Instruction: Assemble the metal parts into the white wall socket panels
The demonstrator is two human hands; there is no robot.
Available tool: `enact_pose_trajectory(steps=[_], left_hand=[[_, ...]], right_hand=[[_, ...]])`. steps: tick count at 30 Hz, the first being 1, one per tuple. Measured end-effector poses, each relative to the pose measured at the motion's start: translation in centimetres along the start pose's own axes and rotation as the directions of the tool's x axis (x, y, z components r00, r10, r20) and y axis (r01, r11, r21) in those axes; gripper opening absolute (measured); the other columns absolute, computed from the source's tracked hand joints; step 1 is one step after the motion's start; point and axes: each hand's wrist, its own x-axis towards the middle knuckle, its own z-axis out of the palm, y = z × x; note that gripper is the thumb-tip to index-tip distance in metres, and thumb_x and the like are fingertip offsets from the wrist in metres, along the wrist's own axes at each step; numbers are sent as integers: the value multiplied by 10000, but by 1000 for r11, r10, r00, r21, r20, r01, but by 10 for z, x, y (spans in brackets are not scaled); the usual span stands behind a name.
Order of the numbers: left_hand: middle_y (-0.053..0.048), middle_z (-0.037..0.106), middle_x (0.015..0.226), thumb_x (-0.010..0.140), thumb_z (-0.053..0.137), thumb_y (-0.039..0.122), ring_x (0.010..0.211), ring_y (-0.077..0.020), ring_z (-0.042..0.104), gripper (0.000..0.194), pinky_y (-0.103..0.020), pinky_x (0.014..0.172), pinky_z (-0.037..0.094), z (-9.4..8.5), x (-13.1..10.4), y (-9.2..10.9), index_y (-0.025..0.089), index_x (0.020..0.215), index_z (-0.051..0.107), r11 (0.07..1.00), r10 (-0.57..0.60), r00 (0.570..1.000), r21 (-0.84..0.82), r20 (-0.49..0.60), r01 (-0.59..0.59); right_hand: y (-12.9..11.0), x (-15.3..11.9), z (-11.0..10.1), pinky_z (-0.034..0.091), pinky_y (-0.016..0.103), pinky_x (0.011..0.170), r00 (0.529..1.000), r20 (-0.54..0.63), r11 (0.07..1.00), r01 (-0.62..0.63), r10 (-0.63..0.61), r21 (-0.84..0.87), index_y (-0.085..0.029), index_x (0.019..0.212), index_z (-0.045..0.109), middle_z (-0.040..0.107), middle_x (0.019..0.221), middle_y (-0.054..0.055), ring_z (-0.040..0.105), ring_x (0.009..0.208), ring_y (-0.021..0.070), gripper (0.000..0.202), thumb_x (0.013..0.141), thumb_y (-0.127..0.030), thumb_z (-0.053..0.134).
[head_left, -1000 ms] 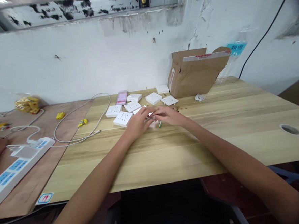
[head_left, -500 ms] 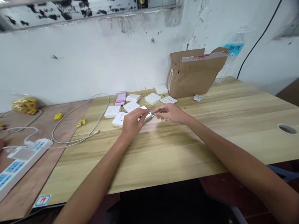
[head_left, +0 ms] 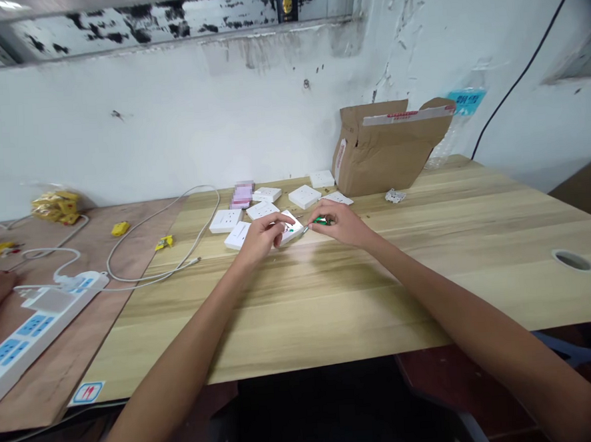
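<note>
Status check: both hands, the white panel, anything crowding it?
Right hand holding green-handled tool. Left hand at white panel; grip unclear. Other white panels close behind.

Unclear red mark (head_left: 88, 392) on blue-bordered sticker (head_left: 88, 393), other lettering illegible.

Tool handle (head_left: 322, 221) in R hand (head_left: 343, 225): showing grn
Socket panels (head_left: 236, 236) beside L hand (head_left: 262, 238): showing wht, dk-slotted
Tabletop (head_left: 331, 312) under R hand: showing lt tan, brn-streaked
Paper bag (head_left: 396, 148) beyond R hand: showing brn w/ wht-red band
Power strip (head_left: 52, 329) well left of L hand: showing wht w/ blue faces
</note>
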Motion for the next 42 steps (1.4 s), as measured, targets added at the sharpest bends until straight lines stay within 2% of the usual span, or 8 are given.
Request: enact_pose_trajectory(steps=[8,12,16,21,28,34,37,42], left_hand=[[-128,752,1226,1033,730,344,1168,-336,609,154,-539,1049,534,24,-13,8,248,1098,831,707,421,902,587,97,-394],[-83,800,1169,1028,757,349,1134,-302,674,123,-511,1044,535,26,-9,1,260,968,817,832,348,938,458,8,-313],[-59,836,1104,1017,753,434,1031,-259,746,206,-415,930,571,27,-8,1,238,961,783,976,106,994,193,10,-106],[-42,800,908,1006,724,503,903,-224,761,289,-380,906,585,33,-9,7,220,983,668,992,17,997,-126,73,-7],[43,515,694,1021,679,469,579,-149,508,235,-292,574,416,29,-12,11,248,960,629,1000,-12,1000,2,18,12],[26,505,730,964,732,469,561,-137,467,271,-285,507,371,-2,0,8,238,911,600,992,58,994,-104,-94,-68],[28,494,746,932,752,426,547,-121,434,239,-271,490,382,-29,10,5,236,916,608,979,95,945,-143,-312,-145],[87,353,611,923,751,400,486,-108,378,254,-238,474,369,-65,20,-8,239,880,559,989,32,771,-93,-636,-118]], right_hand=[[-10,-4,9,462,353,803,997,-10,995,70,-70,-65,-259,938,828,711,981,60,656,913,237,89,979,-303,762],[-13,-4,9,472,364,826,997,-14,996,70,-71,-53,-263,929,836,713,973,56,664,924,241,92,978,-299,767],[-18,-3,8,491,371,830,998,-40,998,56,-56,-15,-257,932,841,728,1006,62,678,926,240,101,977,-315,772],[-22,-3,6,506,378,837,996,-70,999,46,-46,-12,-258,916,829,736,1032,69,681,930,242,117,987,-324,764],[-13,-3,9,514,373,804,1000,-10,1000,-15,16,24,-260,958,828,719,1001,66,655,889,234,144,981,-389,766],[-14,0,1,504,362,778,994,-16,984,-103,106,143,-231,925,772,725,976,62,646,840,216,214,974,-434,725],[-14,2,-10,458,351,735,978,8,962,-206,208,178,-227,888,709,695,848,27,591,755,198,188,977,-382,651],[-7,4,-22,425,359,801,981,-22,979,-192,194,62,-221,823,680,684,831,23,590,825,220,238,988,-348,565]])
